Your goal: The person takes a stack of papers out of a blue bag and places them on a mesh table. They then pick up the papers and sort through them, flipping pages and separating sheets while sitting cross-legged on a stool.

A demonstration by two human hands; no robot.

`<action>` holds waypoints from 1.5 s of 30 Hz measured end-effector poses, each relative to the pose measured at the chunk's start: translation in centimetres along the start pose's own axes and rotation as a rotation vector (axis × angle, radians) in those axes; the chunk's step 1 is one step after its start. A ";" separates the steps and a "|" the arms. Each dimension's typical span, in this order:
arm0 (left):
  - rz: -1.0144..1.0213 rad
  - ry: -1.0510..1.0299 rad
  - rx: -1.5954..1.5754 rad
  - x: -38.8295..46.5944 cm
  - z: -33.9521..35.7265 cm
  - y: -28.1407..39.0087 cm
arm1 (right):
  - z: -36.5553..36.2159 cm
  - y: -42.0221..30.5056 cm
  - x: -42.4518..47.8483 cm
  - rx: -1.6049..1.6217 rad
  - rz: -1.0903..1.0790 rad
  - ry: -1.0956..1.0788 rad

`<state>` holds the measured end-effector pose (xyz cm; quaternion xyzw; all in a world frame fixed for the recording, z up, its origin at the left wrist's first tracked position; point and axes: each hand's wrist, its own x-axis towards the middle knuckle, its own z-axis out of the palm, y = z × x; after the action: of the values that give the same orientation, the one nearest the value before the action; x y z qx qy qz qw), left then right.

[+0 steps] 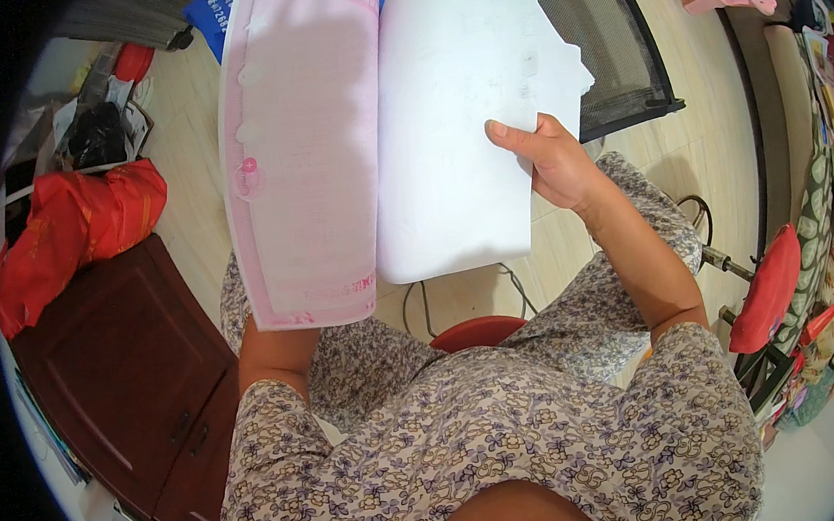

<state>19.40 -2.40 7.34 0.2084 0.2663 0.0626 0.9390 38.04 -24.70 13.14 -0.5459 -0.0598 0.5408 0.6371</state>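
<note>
An open paper booklet [306, 159] is held up before me, its left side pink-bordered with printed marks along the edges. White sheets [449, 111] curve away on its right side, with uneven paper edges showing beyond them. My right hand [560, 161] grips the outer edge of these sheets, thumb flat on the front and fingers behind. My left forearm [277, 352] runs up under the pink page, which hides my left hand, so its grip does not show.
A dark wood cabinet [115, 350] stands at left, with a red bag [104, 211] at its far end. Ahead are a blue item bearing writing [211, 19] and a black mesh panel [612, 32]. A red seat [478, 331] shows between my legs; a red cushion [765, 299] lies right.
</note>
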 end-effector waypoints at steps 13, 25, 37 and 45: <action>-0.051 -0.044 0.029 4.9 3.9 -1.7 | -0.8 -0.2 -1.1 -0.296 -0.123 0.131; -0.135 0.031 0.013 4.5 4.4 -4.0 | -1.3 -0.2 -1.5 -0.243 -0.074 0.082; -0.100 0.066 0.025 4.4 2.8 -4.0 | -2.3 -1.8 -2.1 -0.100 -0.058 0.120; -0.044 0.103 0.075 5.3 -1.4 -3.3 | -6.1 -2.6 -3.0 -0.047 -0.092 0.109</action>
<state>23.20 -3.69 2.37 0.2343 0.3211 0.0427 0.9166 42.55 -30.30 14.26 -0.5862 -0.0627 0.4789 0.6505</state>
